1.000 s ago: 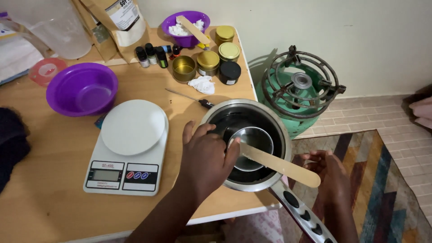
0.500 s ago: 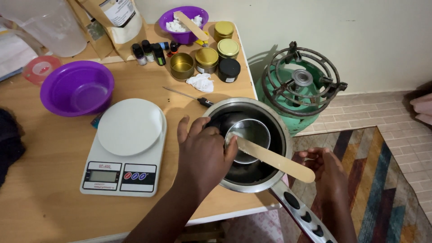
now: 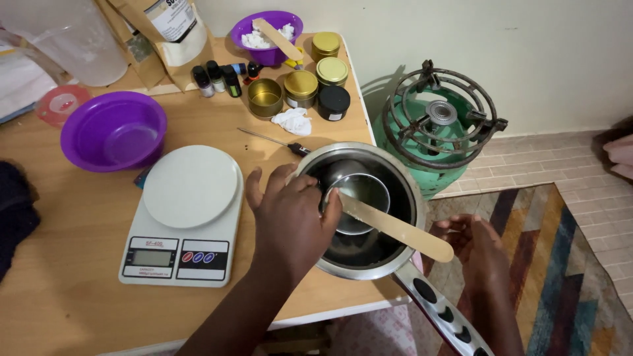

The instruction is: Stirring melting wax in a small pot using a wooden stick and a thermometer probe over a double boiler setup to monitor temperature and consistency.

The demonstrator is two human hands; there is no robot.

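A steel pot (image 3: pixel 359 211) is seen at the right front corner of the tabletop (image 3: pixel 79 290), its rim slightly past the edge and its long handle (image 3: pixel 442 310) projecting off the tabletop toward the viewer, where it can be reached. A smaller tin (image 3: pixel 359 198) is set inside the pot, apparently so that it sits within the larger vessel rather than on the tabletop; whether liquid lies around it cannot be told from the dark interior. The left hand (image 3: pixel 290 221) is curled over the pot's left rim, fingers bent and closed on the near end of a flat wooden stick (image 3: pixel 395 227), whose other end rests across the right rim. The end under the fingers is hidden, so its dip into the tin cannot be confirmed. The right hand (image 3: pixel 471 240) is held below and beside the pot, off the tabletop, fingers loosely bent and holding nothing visible; contact with the handle cannot be judged. A scale (image 3: pixel 184 217) is placed just left of the pot, its platter bare. Behind it a purple bowl (image 3: pixel 112 132) is noted; further back, small dark bottles (image 3: pixel 214 79), lidded gold tins (image 3: pixel 316 69), a second purple bowl (image 3: pixel 267 29) with white flakes and another stick. A green gas burner (image 3: pixel 438 125) stands on the floor right of the tabletop. The clear jug (image 3: pixel 72 36) and paper bag (image 3: pixel 168 33) are cut off at the top edge; a dark cloth (image 3: pixel 13 211) is cut off at left.
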